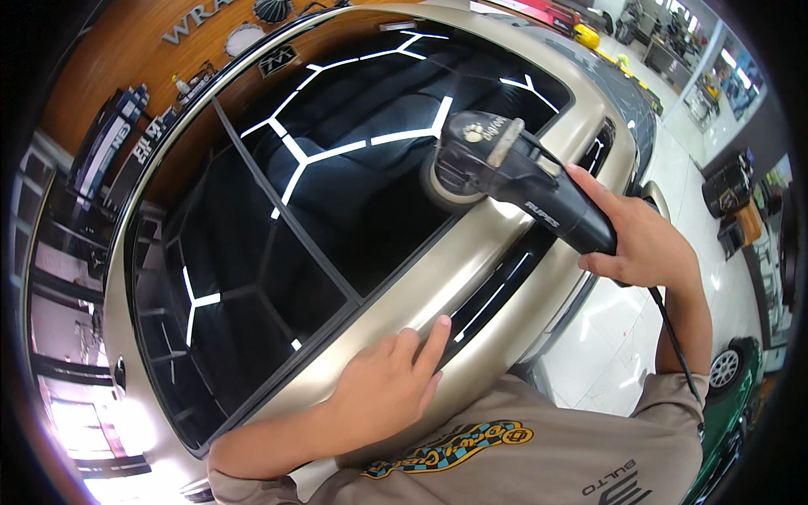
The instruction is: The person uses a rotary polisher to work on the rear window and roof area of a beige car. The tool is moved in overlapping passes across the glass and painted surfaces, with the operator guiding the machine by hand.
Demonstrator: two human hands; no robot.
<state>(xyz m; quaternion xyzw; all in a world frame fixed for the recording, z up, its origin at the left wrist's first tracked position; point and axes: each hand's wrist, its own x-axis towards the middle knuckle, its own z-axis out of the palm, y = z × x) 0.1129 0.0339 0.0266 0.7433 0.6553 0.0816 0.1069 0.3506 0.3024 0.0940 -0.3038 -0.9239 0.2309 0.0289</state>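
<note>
Black polisher [545, 192] held w/ R fingers [596, 188].

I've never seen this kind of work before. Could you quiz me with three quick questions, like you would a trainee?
1. Multiple choice: which hand grips the black power tool?
a) the left only
b) the right only
c) both

2. True or false: the left hand is wrapped around the power tool.

3. Fill in the blank: a thin black ____ trails from the power tool.

Key:
1. b: the right hand grips it alone.
2. False: it is over the gold bodywork, apart from the power tool.
3. cord
</note>
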